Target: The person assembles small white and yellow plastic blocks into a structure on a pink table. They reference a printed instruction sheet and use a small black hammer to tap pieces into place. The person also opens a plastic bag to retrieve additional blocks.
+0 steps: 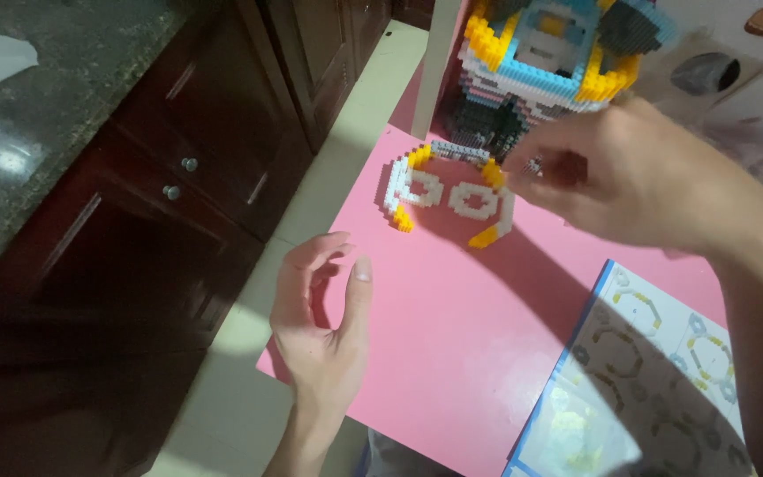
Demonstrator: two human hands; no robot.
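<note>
Over the pink table (pixel 452 353), right hand (pixel 629 181) pinched a tiny piece (pixel 533 164) just right of the flat brick panel (pixel 448 190); left hand (pixel 324 318) hung open, nearer.

Both forearms are bare, no sleeves, rings or watch on either hand.

Brick pieces, booklet and two hands laid out around the flat brick panel on the table

The flat brick panel (pixel 448 192) lies on the table (pixel 452 336). Behind it, just beside its far edge, stands the tall brick model (pixel 545 66). To the panel's right the right hand (pixel 629 181) hovers close by its edge. In front of the panel and a little left, the left hand (pixel 324 322) sits at the table's near left edge. Well in front and to the right lies the instruction booklet (pixel 638 380). Left of the panel, beyond the table's edge, stands the cabinet (pixel 161 203).
</note>
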